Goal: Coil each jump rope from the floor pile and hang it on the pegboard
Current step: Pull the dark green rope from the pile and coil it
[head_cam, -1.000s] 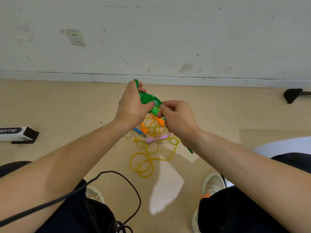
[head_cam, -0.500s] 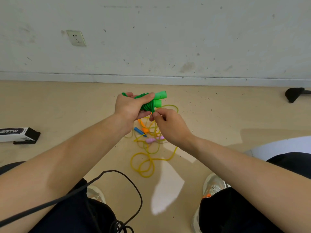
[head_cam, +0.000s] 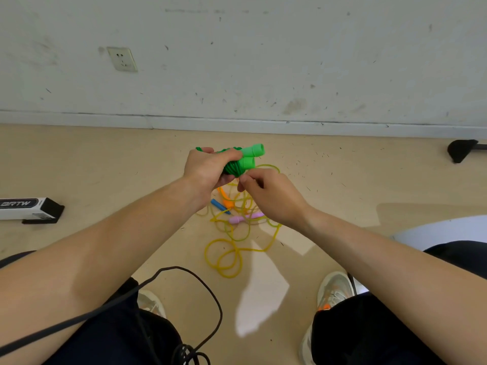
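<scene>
My left hand (head_cam: 208, 169) grips a coiled green jump rope (head_cam: 243, 160); its two light-green handles stick out to the upper right, side by side. My right hand (head_cam: 268, 194) is just below the bundle, with its fingertips pinched at the underside of the green cord. On the floor beneath lies a tangle of yellow rope (head_cam: 232, 248), with an orange handle (head_cam: 227, 200), a blue handle (head_cam: 218, 205) and a pink handle (head_cam: 243, 218) in it. No pegboard is in view.
A white wall with a socket (head_cam: 121, 59) rises behind the pile. A black-and-white box (head_cam: 29, 209) lies at the left. A black foot of some stand (head_cam: 462, 150) sits at the far right. A black cable (head_cam: 184, 285) loops over my lap.
The green bundle has turned in my left hand so its handles point up and right. My right hand has dropped from the handles to the underside of the coil.
</scene>
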`<act>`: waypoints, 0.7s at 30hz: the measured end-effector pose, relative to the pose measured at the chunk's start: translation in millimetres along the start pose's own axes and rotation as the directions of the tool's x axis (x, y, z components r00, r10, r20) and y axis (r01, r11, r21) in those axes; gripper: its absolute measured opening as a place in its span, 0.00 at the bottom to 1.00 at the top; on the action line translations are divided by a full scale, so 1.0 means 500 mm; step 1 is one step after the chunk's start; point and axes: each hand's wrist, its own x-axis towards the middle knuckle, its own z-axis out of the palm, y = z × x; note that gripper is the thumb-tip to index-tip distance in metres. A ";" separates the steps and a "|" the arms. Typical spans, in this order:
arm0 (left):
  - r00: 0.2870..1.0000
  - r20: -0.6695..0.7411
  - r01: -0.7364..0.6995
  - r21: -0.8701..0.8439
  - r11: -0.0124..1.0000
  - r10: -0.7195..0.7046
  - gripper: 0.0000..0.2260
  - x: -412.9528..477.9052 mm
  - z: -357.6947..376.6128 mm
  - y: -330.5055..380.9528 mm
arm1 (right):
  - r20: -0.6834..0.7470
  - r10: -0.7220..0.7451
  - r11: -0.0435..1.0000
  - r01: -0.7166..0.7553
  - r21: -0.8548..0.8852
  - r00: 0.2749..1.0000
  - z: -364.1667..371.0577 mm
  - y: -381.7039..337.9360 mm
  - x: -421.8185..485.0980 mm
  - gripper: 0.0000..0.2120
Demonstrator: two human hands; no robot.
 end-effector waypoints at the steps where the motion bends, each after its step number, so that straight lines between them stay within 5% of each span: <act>1: 1.000 0.006 -0.004 -0.010 1.000 0.004 0.29 0.004 -0.004 0.005 | 0.001 0.010 0.999 -0.010 -0.052 1.000 -0.009 0.007 0.005 0.21; 5: 0.990 0.142 -0.021 0.059 0.998 0.013 0.22 0.003 -0.012 0.013 | 0.009 0.024 0.970 -0.021 -0.244 1.000 -0.057 0.037 0.030 0.27; 10: 0.983 0.180 -0.062 0.134 0.989 0.037 0.24 -0.009 0.000 0.009 | 0.040 -0.049 0.971 0.057 -0.231 0.998 -0.092 0.034 0.040 0.12; 13: 0.981 0.142 -0.159 0.191 0.969 0.133 0.26 -0.009 0.004 0.006 | -0.012 0.078 0.997 -0.078 0.000 0.997 -0.083 0.027 0.038 0.10; 16: 0.971 0.102 -0.234 0.221 0.947 0.216 0.28 -0.013 0.009 -0.004 | 0.022 0.286 0.883 -0.273 0.383 0.958 -0.070 0.013 0.027 0.10; 21: 0.964 0.025 -0.260 0.261 0.930 0.263 0.31 -0.001 0.004 -0.023 | 0.082 0.313 0.773 -0.304 0.557 0.946 -0.059 -0.003 0.011 0.14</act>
